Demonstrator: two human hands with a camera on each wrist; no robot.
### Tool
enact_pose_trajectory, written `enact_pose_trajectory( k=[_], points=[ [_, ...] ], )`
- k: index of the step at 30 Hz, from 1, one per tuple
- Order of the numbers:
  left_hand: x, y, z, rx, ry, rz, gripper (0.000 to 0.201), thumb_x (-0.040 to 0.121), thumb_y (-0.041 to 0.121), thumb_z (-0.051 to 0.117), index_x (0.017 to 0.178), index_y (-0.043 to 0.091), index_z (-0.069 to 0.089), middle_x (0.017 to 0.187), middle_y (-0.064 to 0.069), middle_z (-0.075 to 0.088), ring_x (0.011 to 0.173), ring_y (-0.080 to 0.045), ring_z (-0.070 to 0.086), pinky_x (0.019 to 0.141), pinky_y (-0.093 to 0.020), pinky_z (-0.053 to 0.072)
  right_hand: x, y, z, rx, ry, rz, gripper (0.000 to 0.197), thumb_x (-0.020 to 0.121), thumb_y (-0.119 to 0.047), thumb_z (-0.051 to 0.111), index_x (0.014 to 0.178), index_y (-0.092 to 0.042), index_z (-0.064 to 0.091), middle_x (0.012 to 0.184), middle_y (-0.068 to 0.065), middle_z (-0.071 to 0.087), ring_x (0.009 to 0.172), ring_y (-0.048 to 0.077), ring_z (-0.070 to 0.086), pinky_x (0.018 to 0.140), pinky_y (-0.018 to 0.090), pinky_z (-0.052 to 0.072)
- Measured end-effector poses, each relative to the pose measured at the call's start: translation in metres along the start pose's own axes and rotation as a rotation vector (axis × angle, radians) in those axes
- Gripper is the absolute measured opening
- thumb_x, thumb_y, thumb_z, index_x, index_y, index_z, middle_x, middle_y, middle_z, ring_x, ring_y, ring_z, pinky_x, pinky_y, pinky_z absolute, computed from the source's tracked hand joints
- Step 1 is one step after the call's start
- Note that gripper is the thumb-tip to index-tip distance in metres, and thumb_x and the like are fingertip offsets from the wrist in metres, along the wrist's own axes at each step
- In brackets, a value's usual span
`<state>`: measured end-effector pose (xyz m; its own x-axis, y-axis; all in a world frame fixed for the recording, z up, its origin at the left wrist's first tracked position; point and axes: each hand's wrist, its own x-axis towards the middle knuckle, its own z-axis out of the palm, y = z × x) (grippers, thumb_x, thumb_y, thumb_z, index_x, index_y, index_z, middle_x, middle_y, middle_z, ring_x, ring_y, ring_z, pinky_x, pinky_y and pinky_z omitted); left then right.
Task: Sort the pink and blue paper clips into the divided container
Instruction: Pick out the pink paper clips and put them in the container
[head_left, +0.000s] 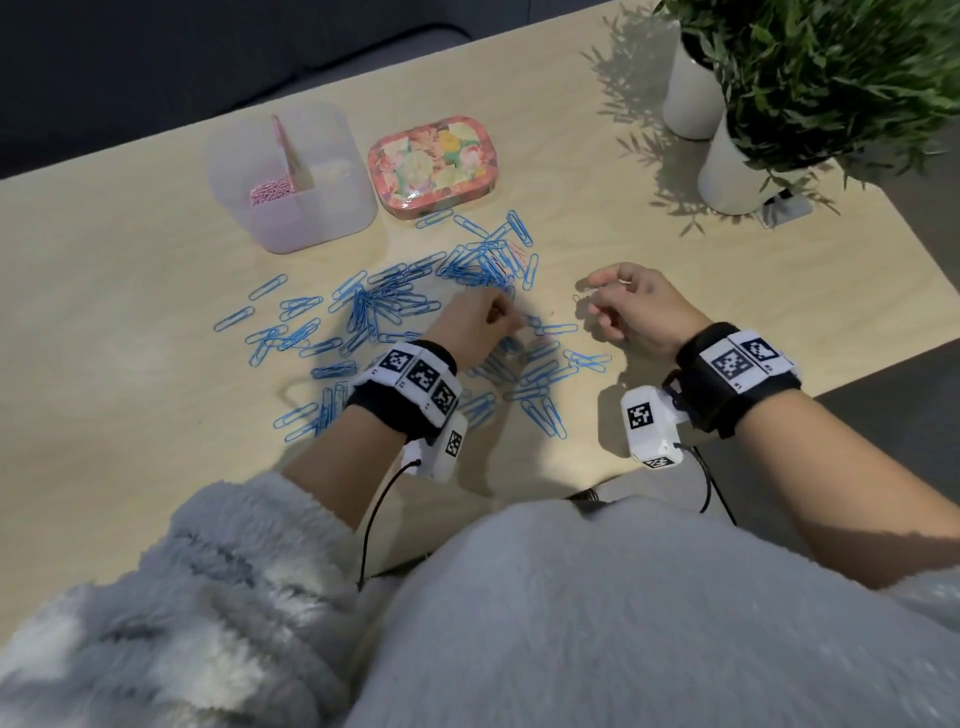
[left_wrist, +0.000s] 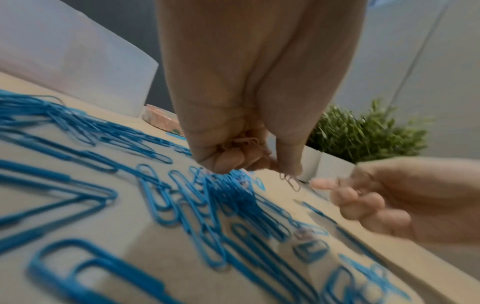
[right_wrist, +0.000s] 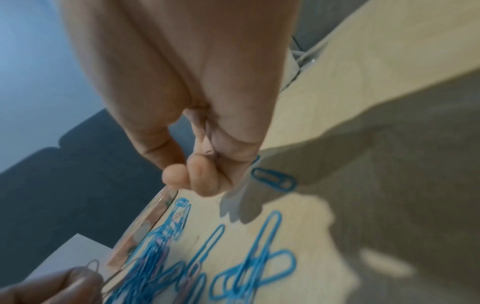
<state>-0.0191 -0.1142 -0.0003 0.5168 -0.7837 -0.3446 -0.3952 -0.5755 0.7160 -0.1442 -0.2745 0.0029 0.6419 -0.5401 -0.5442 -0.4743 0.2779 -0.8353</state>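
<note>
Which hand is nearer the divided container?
Left. The left hand sits among the blue clips, just in front and right of the divided container. The right hand is further right, past the floral tin.

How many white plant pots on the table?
2. Both stand at the light wooden table's far right corner: the taller white cylindrical pot behind, the second white pot nearer. Foliage may hide more.
</note>
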Motion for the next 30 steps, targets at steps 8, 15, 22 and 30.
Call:
enact_pose_trajectory(
  k=[8,15,22,30],
  points=[
    [-0.007,-0.017,-0.021,-0.420,0.037,-0.086,0.005,0.091,0.008,0.054,0.092,0.011,0.059,0.067,0.004,0.063,0.047,0.005,0.052,0.047,-0.007,0.039,0.001,0.008,0.025,-0.483,-0.146,-0.245,0.016,0.085,-0.007,0.056,0.072,-0.013,0.063,0.047,-0.006,0.046,0.035,0.001,0.038,0.041,0.018,0.030],
    [-0.009,-0.025,-0.023,-0.790,0.046,-0.367,0.029,0.094,0.018,0.044,0.068,0.011,0.053,0.060,-0.001,0.042,0.050,-0.012,0.035,0.049,-0.023,0.029,0.000,0.003,0.036,-1.230,-0.189,-0.416,0.008,0.081,-0.023,0.060,0.087,-0.021,0.065,0.084,0.004,0.064,0.092,0.029,0.059,0.069,0.031,0.037],
    [-0.015,-0.035,-0.037,-0.766,0.168,-0.315,0.027,0.095,0.023,0.048,0.069,0.017,0.053,0.052,0.006,0.057,0.039,-0.003,0.043,0.036,-0.012,0.032,0.007,-0.002,0.032,-1.025,-0.149,-0.397,0.017,0.087,-0.013,0.047,0.070,-0.015,0.047,0.066,0.004,0.055,0.063,0.024,0.051,0.061,0.027,0.035],
    [0.004,-0.049,-0.142,-0.352,0.568,-0.237,0.023,0.094,0.014,0.042,0.101,0.003,0.061,0.095,-0.018,0.064,0.090,-0.025,0.061,0.076,-0.022,0.051,0.019,-0.066,0.064,-0.053,-0.208,0.011,0.020,0.093,0.004,0.035,0.087,-0.004,0.052,0.065,0.011,0.051,0.034,0.009,0.053,0.033,0.016,0.042]
  ],
)
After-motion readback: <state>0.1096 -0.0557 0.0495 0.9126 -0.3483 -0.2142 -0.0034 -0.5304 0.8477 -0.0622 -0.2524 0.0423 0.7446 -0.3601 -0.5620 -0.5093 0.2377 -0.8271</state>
